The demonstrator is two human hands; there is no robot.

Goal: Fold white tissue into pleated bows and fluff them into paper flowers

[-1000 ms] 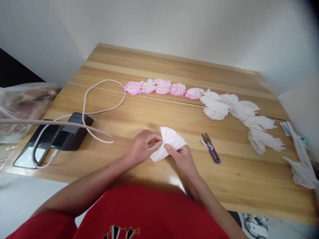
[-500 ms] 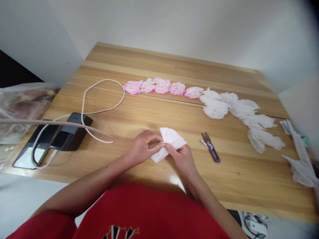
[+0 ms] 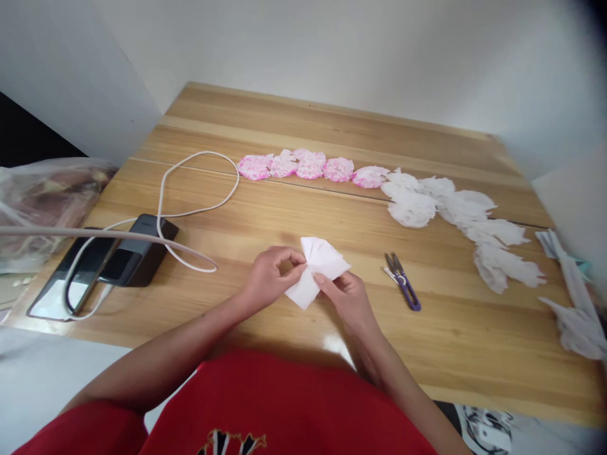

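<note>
A fan-shaped piece of white tissue paper (image 3: 324,256), gathered at its middle, is held just over the table in front of me. My left hand (image 3: 271,278) pinches the gathered centre between thumb and forefinger. On the other side, my right hand (image 3: 348,297) grips the paper's right part, thumb on top and the other fingers beneath, partly hidden. To the right of that hand lie purple-handled thread snips (image 3: 402,282), blades pointing away from me.
Pink-edged paper flowers (image 3: 310,165) line the back, continuing into white paper flowers (image 3: 412,205) toward the right. At left are a black power bank (image 3: 147,253), a phone (image 3: 52,294) and a looped white cable (image 3: 237,183). White plastic (image 3: 576,325) lies at the right edge.
The paper has turned slightly between my fingers, and its folds have spread a little. Both hands keep their hold in almost the same place. The view has shifted very slightly.
</note>
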